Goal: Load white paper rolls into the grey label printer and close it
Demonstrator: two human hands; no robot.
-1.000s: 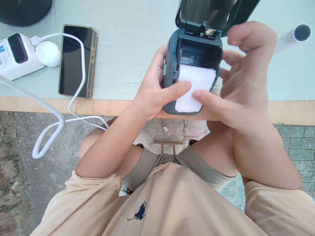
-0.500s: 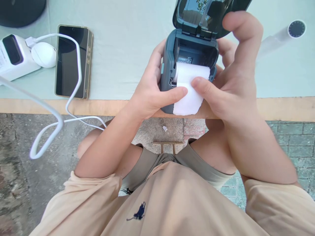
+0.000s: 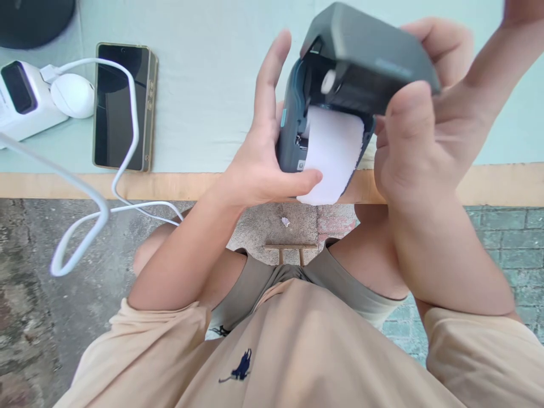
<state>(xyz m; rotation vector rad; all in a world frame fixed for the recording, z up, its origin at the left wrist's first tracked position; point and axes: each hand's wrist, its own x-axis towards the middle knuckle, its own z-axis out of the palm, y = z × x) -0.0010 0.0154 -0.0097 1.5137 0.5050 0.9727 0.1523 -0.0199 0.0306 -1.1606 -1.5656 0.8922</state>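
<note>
A dark portable thermal printer (image 3: 291, 122) is held up over the table's front edge, with its lid (image 3: 374, 59) swung partly down over the paper bay. From the bay a white paper strip (image 3: 334, 153) hangs out over the printer's front. My left hand (image 3: 259, 153) grips the printer's left side; its thumb presses on the lower part of the strip, and its index finger points away from the body. My right hand (image 3: 429, 124) is at the lid's right end, thumb on the near edge and a finger behind. Part of the paper roll is hidden under the lid.
At the left of the table (image 3: 204, 85) lie a phone (image 3: 121, 107), a white power strip (image 3: 38, 107) with a round white plug-in piece (image 3: 72, 95), and a looping white cable (image 3: 135, 113). A black round object (image 3: 34, 20) fills the far left corner.
My right thumb has left the paper, and my right hand has brought the lid forward and down from wide open. My left index finger has lifted off the printer's side.
</note>
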